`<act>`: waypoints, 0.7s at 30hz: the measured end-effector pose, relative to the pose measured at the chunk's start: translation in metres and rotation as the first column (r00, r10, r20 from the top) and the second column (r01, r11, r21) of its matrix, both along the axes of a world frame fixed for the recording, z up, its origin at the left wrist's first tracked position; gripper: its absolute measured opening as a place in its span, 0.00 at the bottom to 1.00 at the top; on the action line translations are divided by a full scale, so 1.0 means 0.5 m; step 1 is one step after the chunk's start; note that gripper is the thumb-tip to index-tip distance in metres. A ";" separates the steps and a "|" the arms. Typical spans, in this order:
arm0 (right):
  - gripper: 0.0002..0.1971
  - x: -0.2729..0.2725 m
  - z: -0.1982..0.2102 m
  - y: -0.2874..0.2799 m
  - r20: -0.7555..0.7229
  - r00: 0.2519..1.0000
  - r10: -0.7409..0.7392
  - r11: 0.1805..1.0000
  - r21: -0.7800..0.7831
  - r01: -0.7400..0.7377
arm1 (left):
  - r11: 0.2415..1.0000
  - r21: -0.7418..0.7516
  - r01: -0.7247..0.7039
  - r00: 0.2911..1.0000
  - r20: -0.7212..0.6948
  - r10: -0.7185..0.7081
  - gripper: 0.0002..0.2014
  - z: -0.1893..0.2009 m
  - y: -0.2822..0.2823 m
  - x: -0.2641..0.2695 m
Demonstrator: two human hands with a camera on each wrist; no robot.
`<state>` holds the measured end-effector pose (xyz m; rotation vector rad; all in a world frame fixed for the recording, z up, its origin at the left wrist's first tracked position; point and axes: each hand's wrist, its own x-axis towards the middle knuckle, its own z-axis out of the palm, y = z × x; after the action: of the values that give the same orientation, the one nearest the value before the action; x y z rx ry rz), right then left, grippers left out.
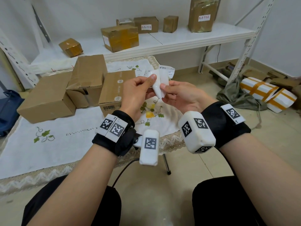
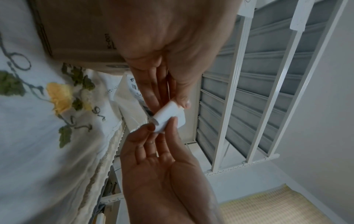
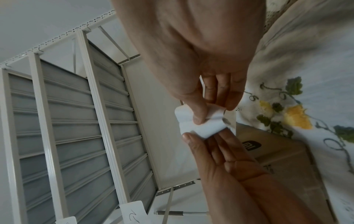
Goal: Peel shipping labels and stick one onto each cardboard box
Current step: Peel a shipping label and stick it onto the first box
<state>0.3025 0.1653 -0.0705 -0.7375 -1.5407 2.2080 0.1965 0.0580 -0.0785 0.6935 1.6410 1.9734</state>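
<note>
White shelving (image 1: 179,38) lines the back wall and carries several cardboard boxes, two with handwritten labels; in front of it a table under an embroidered cloth (image 1: 48,144) holds three more boxes (image 1: 48,98) at its left. Above the cloth's right edge the left hand (image 1: 136,93) and the right hand (image 1: 184,95) meet around a curled white label (image 1: 158,85) — each pinches it between thumb and fingers, and more printed slips (image 1: 166,69) lie on the cloth just beyond. From the left wrist, the label (image 2: 166,118) shows as a short roll held at both ends, the left thumb (image 2: 184,100) on one and the right fingertips (image 2: 151,127) at the other. From the right wrist, the right thumb (image 3: 197,115) presses onto the label (image 3: 203,125) while the left thumb (image 3: 188,138) sits against its lower edge, a logo-printed box (image 3: 277,159) behind.
</note>
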 end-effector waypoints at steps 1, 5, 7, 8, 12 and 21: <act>0.10 0.000 0.000 0.001 -0.004 1.000 -0.003 1.000 -0.012 0.003 | 1.000 0.002 0.001 1.000 0.007 -0.001 0.12 0.001 -0.001 -0.002; 0.02 0.001 -0.001 0.008 0.026 1.000 -0.018 0.999 -0.047 0.019 | 1.000 -0.007 0.012 1.000 0.014 -0.012 0.12 0.006 -0.003 -0.008; 0.05 0.002 -0.002 0.011 0.042 0.999 -0.024 0.998 -0.050 0.026 | 0.999 -0.025 0.024 1.000 0.017 -0.023 0.10 0.008 -0.005 -0.008; 0.05 0.002 -0.003 0.013 0.053 0.998 -0.029 0.998 -0.056 0.032 | 0.999 -0.034 0.033 0.999 0.020 -0.032 0.09 0.009 -0.005 -0.008; 0.04 0.004 -0.002 0.019 0.117 0.992 -0.047 0.996 -0.064 0.055 | 0.998 -0.056 0.038 0.999 0.011 -0.038 0.06 0.014 -0.008 -0.013; 0.14 0.002 -0.005 0.002 0.117 0.989 -0.091 0.995 -0.036 0.096 | 0.987 -0.112 0.114 0.981 -0.145 -0.130 0.10 0.013 -0.013 -0.004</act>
<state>0.3033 0.1664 -0.0733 -0.9462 -1.4844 2.1689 0.1945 0.0516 -0.0720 0.9017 1.7314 1.7742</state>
